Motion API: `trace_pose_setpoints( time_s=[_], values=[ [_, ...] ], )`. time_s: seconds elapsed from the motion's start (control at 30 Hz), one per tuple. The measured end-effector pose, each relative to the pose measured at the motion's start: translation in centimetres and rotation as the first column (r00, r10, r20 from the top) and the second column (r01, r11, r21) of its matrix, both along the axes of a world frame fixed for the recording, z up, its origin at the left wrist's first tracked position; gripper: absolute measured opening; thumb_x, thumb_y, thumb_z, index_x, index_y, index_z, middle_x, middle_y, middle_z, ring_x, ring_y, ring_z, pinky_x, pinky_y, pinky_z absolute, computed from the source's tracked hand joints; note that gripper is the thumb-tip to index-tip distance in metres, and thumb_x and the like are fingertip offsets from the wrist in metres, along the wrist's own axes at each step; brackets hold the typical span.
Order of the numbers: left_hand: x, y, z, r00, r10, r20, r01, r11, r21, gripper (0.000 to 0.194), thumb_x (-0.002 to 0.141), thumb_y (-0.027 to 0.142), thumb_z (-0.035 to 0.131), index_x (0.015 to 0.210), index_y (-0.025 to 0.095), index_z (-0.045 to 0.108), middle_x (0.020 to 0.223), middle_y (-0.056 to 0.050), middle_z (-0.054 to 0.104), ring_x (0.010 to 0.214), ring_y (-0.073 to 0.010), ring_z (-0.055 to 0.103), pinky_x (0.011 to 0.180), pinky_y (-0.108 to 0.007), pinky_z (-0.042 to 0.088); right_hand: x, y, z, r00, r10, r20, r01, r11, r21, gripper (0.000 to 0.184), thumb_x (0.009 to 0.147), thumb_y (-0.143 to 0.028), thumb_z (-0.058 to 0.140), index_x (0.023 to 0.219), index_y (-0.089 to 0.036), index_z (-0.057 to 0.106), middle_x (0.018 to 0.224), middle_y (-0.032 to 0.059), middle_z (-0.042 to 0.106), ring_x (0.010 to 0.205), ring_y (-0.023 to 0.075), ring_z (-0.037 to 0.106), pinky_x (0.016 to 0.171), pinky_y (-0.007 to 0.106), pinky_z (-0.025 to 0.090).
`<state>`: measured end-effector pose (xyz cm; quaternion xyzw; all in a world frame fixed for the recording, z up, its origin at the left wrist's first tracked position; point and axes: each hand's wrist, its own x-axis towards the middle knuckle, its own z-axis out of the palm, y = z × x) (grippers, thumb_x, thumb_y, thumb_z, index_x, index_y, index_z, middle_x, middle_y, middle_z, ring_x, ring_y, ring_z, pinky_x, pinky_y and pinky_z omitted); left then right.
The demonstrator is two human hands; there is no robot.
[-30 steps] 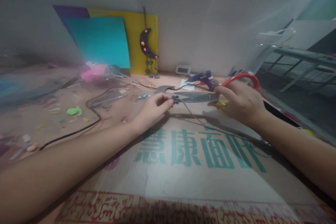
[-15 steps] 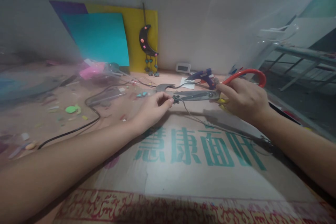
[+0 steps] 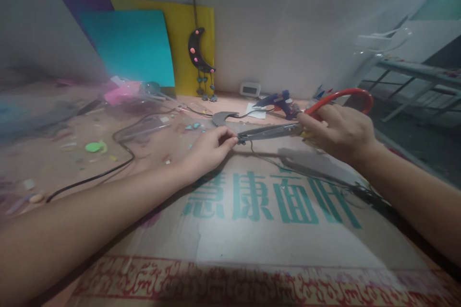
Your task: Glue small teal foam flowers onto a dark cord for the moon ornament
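Note:
My left hand (image 3: 219, 146) is closed in a pinch on a small dark piece (image 3: 242, 139), its exact kind too small to make out. My right hand (image 3: 340, 129) grips a pair of scissors (image 3: 270, 132) with a red and yellow handle. The blades lie nearly together, pointing left, with their tips at the dark piece beside my left fingertips. A thin dark cord (image 3: 268, 163) begins just below the blades and runs right to a tangle of cord (image 3: 363, 194) near my right forearm. Whether the cord still joins the piece, I cannot tell.
Printed cardboard (image 3: 230, 244) lies under my hands. Behind them are a grey crescent (image 3: 221, 118), a blue glue gun (image 3: 279, 101) and a small white digital device (image 3: 249, 89). A decorated moon hanging (image 3: 196, 53) leans against coloured sheets (image 3: 129, 48). Scraps and a black cable (image 3: 97, 177) lie left.
The scissor blades have come closer together, and my right hand has shifted slightly right. The cord's near end sits lower, below the blades. My left hand keeps its pinch.

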<state>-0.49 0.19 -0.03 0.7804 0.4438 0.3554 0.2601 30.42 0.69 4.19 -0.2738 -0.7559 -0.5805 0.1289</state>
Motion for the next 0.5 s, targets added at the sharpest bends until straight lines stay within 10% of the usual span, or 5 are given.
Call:
trace_pose_setpoints(
  time_s=[0.5],
  values=[
    [-0.25,0.2,-0.24,0.999,-0.053,0.004,0.053,0.998,0.041,0.014,0.09,0.028,0.047,0.084,0.019,0.057,0.087,-0.002,0.066,0.085,-0.0196,0.058,0.075,-0.028,0.042,-0.52,-0.23,0.14,0.999,0.037,-0.004,-0.038,0.999,-0.02,0.014,0.091,-0.024,0.055,0.1,-0.021,0.066,0.074,0.0044,0.061,0.061,0.015,0.038,0.056,0.028,0.022]
  ],
)
